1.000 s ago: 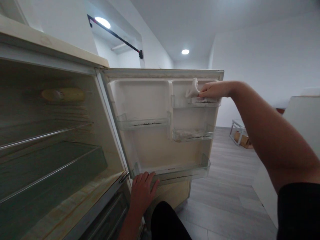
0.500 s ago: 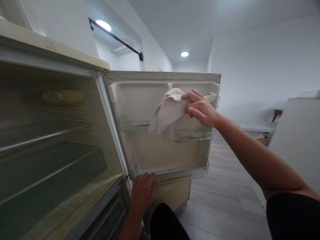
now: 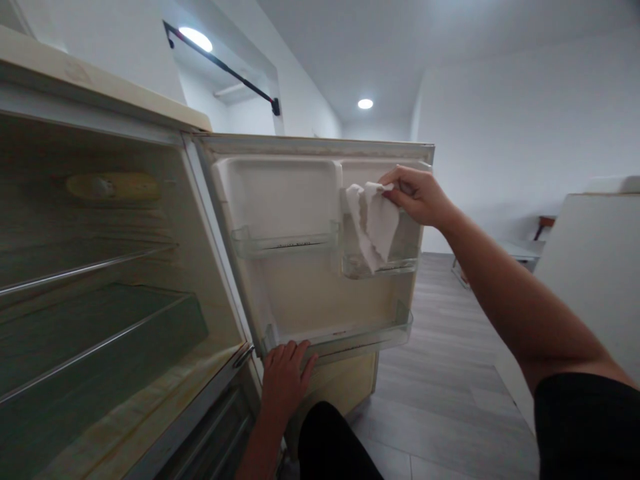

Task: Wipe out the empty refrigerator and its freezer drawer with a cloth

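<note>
A white cloth [image 3: 383, 223] hangs from my right hand [image 3: 417, 193], pinched between the fingertips in front of the upper right part of the open fridge door [image 3: 285, 197]. Its lower end hangs by the small clear door shelf [image 3: 357, 267]. My left hand [image 3: 287, 377] lies with fingers spread on the left end of the long bottom door shelf [image 3: 370, 340]. Another clear shelf [image 3: 287, 245] is fixed to the door's left half.
At the left is the fridge interior with a glass shelf [image 3: 90, 268], a greenish drawer [image 3: 110, 353] and a yellowish lamp cover [image 3: 115, 187]. A white cabinet [image 3: 590, 267] stands at the right. My knee [image 3: 333, 443] is below the door.
The cloth, spread out and slanting before, now hangs bunched and further right. My right hand has closed into a pinch and risen slightly. My left hand stays on the bottom shelf.
</note>
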Available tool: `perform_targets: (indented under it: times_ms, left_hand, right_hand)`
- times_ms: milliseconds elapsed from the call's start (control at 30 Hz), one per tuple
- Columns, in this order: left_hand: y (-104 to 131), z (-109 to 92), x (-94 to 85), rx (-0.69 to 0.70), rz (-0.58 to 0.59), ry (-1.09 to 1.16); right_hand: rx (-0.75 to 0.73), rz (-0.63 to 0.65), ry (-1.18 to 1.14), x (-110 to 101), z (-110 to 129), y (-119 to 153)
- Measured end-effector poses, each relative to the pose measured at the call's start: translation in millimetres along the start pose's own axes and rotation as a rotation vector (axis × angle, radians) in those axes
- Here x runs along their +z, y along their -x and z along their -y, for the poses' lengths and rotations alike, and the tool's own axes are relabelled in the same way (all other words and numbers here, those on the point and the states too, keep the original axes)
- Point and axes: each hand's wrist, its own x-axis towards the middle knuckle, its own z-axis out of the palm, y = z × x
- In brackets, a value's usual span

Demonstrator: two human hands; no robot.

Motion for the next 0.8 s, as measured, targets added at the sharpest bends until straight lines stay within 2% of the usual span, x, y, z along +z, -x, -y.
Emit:
perform_targets:
  times_ms: [67, 133, 267, 333, 433, 500, 567, 700, 800]
  left_hand:
    - [0.6, 0.7, 0.4, 0.0, -0.002, 0.004]
    - [1.3, 2.1, 1.8, 0.001, -0.002, 0.009]
    - [2.9, 5.7, 4.6, 0.007, -0.007, 0.023]
    - [3.8, 6.4, 4.4, 0.01, -0.013, 0.029]
    - [4.3, 5.6, 2.2, 0.015, -0.014, 0.027]
    - [4.1, 4.4, 0.3, 0.013, -0.011, 0.023]
    - [3.7, 3.6, -1.4, 0.009, -0.005, 0.022]
    - [3.6, 3.7, -2.4, 0.009, 0.004, 0.029]
    - [4.0, 4.5, -1.2, 0.012, -0.011, 0.028]
  right_hand:
    - [-0.032, 0.05, 0.03, -8.5, -4.4, 7.9]
    - [-0.073, 0.097, 0.133, -6.7, -0.3, 14.6]
    - [-0.042, 0.018, 0.409, 26.1, 27.6, 16.8]
    - [-0.008, -0.024, 0.475, 44.2, 44.2, 10.7]
    - [-0.023, 0.058, 0.488, 56.3, 63.1, -3.4]
    - [-0.052, 0.15, 0.456, 54.1, 69.2, -12.6]
    - [-0.052, 0.184, 0.395, 48.4, 70.0, -19.3]
    - [-0.039, 0.085, 0.267, 38.5, 58.2, -22.9]
    - [-0.159, 0.035, 0.138, 28.3, 39.0, -18.6]
